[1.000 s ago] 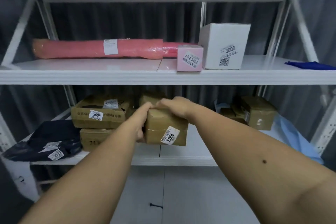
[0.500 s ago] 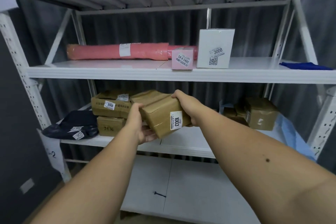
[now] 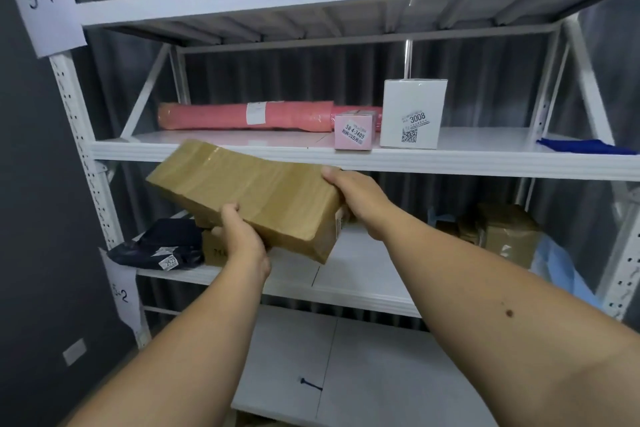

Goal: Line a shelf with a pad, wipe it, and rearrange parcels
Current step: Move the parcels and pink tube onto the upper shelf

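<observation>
The white metal shelving unit (image 3: 346,158) is standing before a grey curtain, its middle shelf carrying a long pink roll (image 3: 242,115), a white box (image 3: 412,113) marked 3008 and a small pink box (image 3: 353,132). A long brown cardboard parcel (image 3: 249,194), sealed in glossy tape, is being held tilted in the air in front of the shelves, its far end raised toward the middle shelf's edge. The left hand (image 3: 242,239) is gripping its near underside while the right hand (image 3: 360,198) is clasping its right end, both closed on the parcel.
</observation>
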